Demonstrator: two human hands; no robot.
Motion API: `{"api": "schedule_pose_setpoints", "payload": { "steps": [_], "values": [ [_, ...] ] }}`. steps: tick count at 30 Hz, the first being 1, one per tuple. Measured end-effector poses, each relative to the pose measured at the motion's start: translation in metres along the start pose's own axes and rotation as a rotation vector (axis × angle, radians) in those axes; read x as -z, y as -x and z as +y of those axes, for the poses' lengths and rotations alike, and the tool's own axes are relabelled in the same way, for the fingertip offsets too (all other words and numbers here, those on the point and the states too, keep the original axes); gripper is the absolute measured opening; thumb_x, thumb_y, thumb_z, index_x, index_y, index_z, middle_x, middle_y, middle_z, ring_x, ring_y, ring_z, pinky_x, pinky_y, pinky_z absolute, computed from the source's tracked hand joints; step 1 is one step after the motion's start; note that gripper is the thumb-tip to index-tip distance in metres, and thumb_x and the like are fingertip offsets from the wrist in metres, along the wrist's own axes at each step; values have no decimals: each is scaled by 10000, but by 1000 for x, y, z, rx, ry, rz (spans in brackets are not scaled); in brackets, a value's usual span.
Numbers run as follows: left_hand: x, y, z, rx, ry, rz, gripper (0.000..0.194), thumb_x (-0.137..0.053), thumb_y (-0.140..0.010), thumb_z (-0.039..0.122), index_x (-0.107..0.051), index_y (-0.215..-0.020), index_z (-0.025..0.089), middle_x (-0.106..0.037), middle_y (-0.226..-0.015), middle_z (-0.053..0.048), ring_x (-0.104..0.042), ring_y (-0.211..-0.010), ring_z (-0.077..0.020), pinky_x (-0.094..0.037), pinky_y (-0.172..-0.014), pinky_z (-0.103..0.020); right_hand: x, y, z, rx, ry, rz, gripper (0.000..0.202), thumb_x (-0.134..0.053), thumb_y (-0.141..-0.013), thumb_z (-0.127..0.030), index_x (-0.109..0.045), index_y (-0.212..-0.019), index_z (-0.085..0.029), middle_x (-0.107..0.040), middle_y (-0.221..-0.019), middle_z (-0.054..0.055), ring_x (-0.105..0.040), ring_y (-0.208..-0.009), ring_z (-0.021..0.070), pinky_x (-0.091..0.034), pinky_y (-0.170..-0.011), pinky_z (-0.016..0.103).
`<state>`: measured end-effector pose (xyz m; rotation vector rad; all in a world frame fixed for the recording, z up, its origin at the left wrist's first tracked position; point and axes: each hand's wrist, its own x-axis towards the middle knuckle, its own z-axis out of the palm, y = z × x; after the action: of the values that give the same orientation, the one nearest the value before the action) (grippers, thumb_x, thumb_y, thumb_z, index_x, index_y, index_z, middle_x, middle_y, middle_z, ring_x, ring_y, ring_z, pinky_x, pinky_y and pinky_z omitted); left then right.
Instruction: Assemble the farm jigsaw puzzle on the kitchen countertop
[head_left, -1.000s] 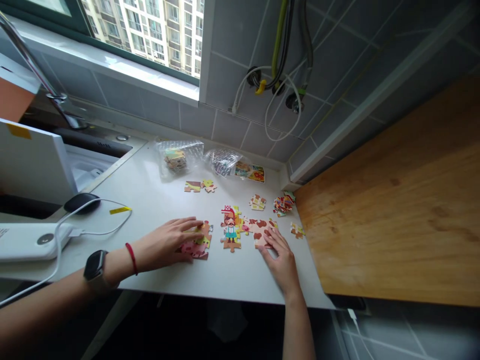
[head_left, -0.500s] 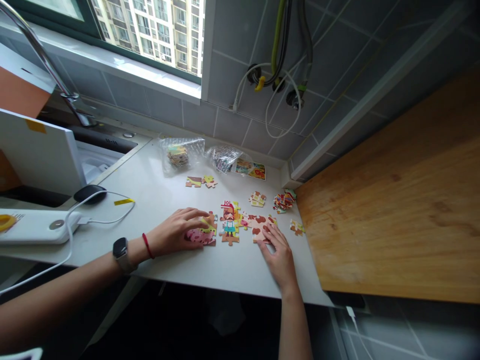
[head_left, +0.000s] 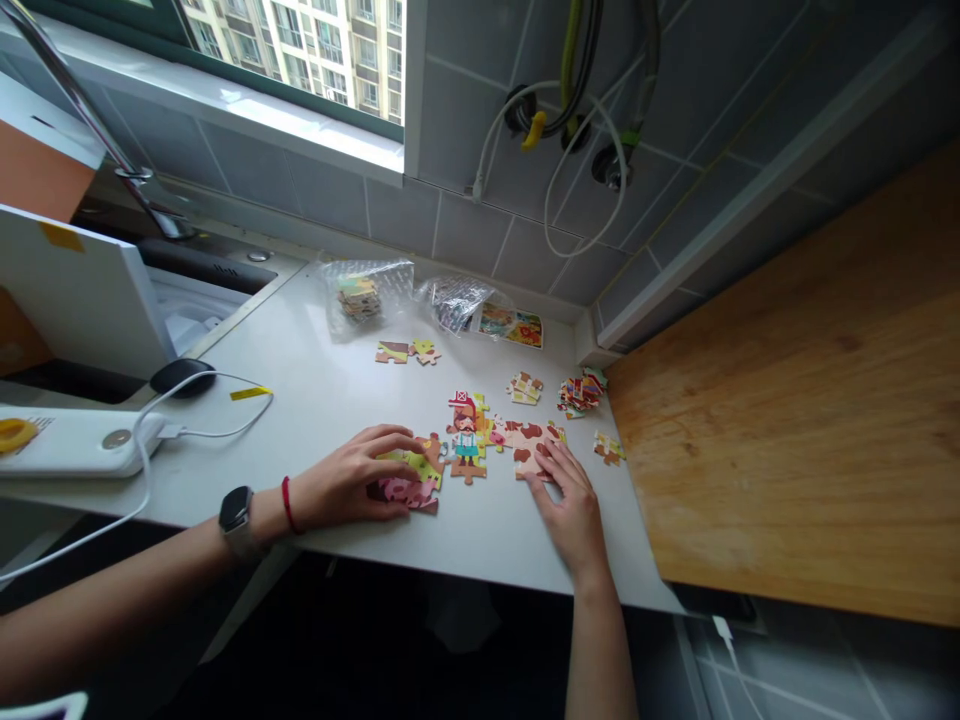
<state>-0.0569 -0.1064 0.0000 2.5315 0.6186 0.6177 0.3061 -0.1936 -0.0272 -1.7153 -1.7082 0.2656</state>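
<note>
My left hand (head_left: 367, 474) rests with curved fingers over a pink and green puzzle section (head_left: 421, 474), gripping its left side. That section is tilted, its upper right corner close to the middle section (head_left: 466, 440), which shows a farmer and a red barn. My right hand (head_left: 571, 505) lies with its fingers on the brown-spotted puzzle section (head_left: 527, 446), which joins the middle section's right side through a pink piece. Behind them are two loose pieces (head_left: 392, 352), a small cluster of yellowish pieces (head_left: 524, 388) and a heap of colourful pieces (head_left: 582, 392).
Clear plastic bags (head_left: 364, 298) and a picture card (head_left: 511, 325) lie at the back. A single piece (head_left: 609, 448) sits near the wooden board (head_left: 795, 420). On the left are a black mouse (head_left: 182, 377), a white cable and a power strip (head_left: 75, 442).
The pink and green section under my left hand has turned slightly clockwise, its upper corner nearer the middle section. My right hand stays on the spotted section. The view has shifted a little.
</note>
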Motion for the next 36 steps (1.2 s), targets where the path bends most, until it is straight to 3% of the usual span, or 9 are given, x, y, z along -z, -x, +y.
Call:
{"api": "schedule_pose_setpoints", "payload": {
  "steps": [8,17,25,30,36],
  "values": [
    [0,-1,5,-29,-7,35,331,-780,-909,319,-738,-1234,271,-672,-1345,-117,-568,-1306,-295,-547,-1071,-441,0,0,0,-2,-7,0,386,-660,-985,-455,-766,-1260,-206,-668,-1439,119,-549,-1420,330,-461,-1179,565],
    [-6,-1,6,-35,-94,-14,305,-731,-930,350,-745,-1226,281,-661,-1418,-83,-551,-1334,-314,-532,-1082,-463,-1,0,2,-3,6,1,400,-653,-986,-468,-764,-1266,-206,-671,-1435,120,-551,-1417,329,-463,-1178,566],
    [-10,-1,7,30,-186,-97,427,-707,-940,417,-684,-1359,341,-507,-1602,-41,-493,-1420,-349,-458,-1152,-505,-1,0,1,-3,-7,5,394,-652,-987,-461,-761,-1271,-212,-668,-1440,122,-546,-1426,322,-457,-1183,567],
    [-13,-6,8,12,-202,-171,573,-648,-971,419,-530,-1527,350,-405,-1678,-10,-300,-1572,-358,-311,-1258,-517,-1,0,1,-8,0,7,404,-650,-986,-473,-764,-1260,-200,-673,-1431,130,-560,-1411,329,-455,-1180,581],
    [-16,-6,11,4,-205,-179,676,-595,-1010,538,-374,-1627,376,-376,-1692,-25,-342,-1560,-342,-250,-1287,-496,0,-1,-1,-16,-2,1,399,-654,-983,-475,-767,-1253,-203,-672,-1433,126,-557,-1413,327,-450,-1184,580]
  ]
}}
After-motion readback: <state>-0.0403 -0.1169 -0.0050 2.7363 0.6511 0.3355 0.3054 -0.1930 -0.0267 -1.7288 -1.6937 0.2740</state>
